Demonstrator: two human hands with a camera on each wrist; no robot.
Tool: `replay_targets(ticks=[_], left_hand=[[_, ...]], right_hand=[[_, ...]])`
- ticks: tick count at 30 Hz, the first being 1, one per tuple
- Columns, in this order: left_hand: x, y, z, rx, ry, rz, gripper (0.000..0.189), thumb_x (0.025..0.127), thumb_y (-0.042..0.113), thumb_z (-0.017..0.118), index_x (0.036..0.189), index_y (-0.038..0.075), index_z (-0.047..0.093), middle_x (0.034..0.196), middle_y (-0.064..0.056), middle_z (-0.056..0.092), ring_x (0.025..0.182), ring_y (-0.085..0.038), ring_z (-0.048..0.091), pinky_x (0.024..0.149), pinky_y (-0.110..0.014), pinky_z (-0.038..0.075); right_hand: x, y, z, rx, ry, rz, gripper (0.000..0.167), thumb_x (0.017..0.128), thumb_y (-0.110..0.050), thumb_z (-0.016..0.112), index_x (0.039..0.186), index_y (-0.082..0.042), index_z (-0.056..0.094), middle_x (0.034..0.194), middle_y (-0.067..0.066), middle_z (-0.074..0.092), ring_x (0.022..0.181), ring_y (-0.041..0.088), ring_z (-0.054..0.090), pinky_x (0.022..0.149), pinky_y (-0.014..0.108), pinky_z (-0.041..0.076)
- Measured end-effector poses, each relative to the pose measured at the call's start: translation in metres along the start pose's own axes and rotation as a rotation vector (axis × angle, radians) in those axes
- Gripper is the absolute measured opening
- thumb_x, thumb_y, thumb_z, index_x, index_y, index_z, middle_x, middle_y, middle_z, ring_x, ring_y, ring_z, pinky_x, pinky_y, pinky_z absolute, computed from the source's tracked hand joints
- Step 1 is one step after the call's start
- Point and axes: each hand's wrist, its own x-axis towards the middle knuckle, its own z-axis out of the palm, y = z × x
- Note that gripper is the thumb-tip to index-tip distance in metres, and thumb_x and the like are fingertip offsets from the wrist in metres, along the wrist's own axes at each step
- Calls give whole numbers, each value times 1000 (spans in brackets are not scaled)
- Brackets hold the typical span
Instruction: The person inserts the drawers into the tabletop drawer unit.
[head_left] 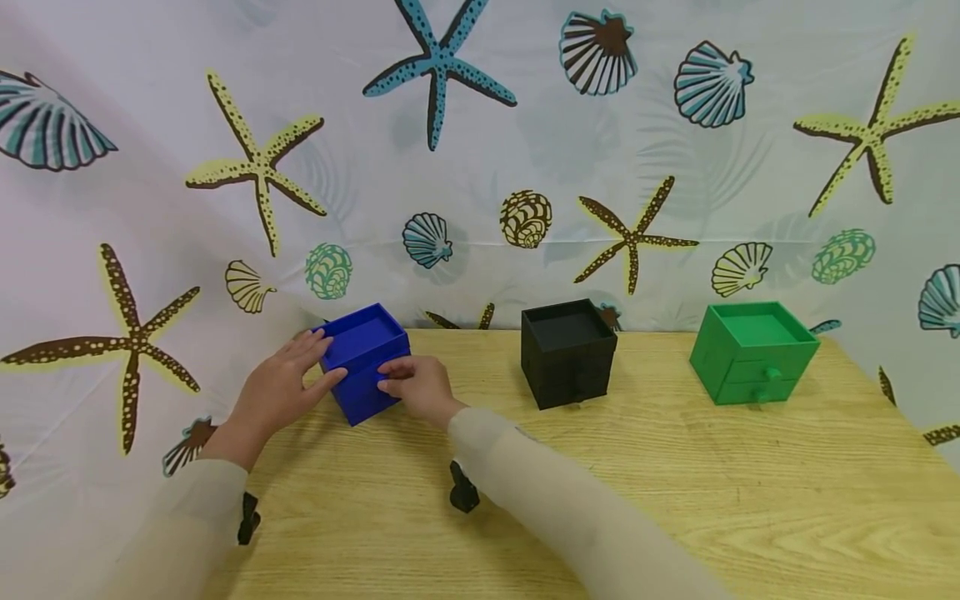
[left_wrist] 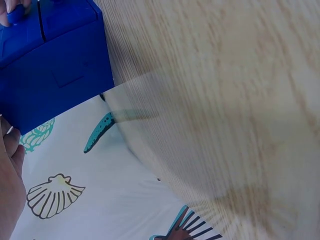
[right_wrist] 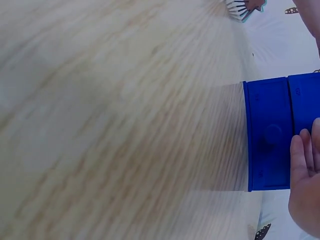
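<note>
A small blue drawer box (head_left: 367,387) with an open-topped tray stands on the table at the left, turned at an angle. The left hand (head_left: 281,387) rests against its left side, fairly straight fingers over the top rim and thumb near the front edge. At the front, the right hand (head_left: 422,387) pinches the knob (left_wrist: 16,14) of the upper drawer with thumb and fingertips. Below that drawer, the lower drawer's knob (right_wrist: 273,134) is untouched in the right wrist view. Both drawers look pushed in.
A black drawer box (head_left: 566,354) stands mid-table near the back, and a green one (head_left: 753,354) with two knobs stands farther right. Behind the wooden table (head_left: 675,500) hangs a white cloth (head_left: 480,200) printed with starfish and shells, also running along the left side.
</note>
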Motion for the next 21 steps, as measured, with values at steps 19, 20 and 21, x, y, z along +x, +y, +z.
replay_targets(ticks=[19, 20, 21], left_hand=[[0, 1, 3, -9, 7, -4, 67, 94, 44, 62, 138, -6, 50, 145, -24, 43, 136, -41, 35, 104, -59, 35], [0, 1, 2, -15, 4, -6, 68, 94, 44, 62, 138, -6, 50, 145, -24, 42, 136, -42, 35, 104, -59, 34], [1, 1, 1, -16, -1, -8, 68, 94, 45, 61, 138, -6, 49, 145, -24, 42, 135, -42, 35, 104, -60, 34]], right_hand=[[-13, -8, -4, 32, -33, 91, 25, 89, -11, 73, 114, -11, 72, 99, -2, 69, 90, 9, 64, 76, 25, 55], [-14, -10, -5, 34, -38, 92, 27, 89, -11, 73, 116, -10, 71, 102, -1, 70, 92, 10, 64, 78, 25, 55], [-16, -12, -7, 33, -45, 89, 30, 89, -11, 73, 118, -8, 70, 105, 2, 70, 94, 11, 64, 79, 25, 54]])
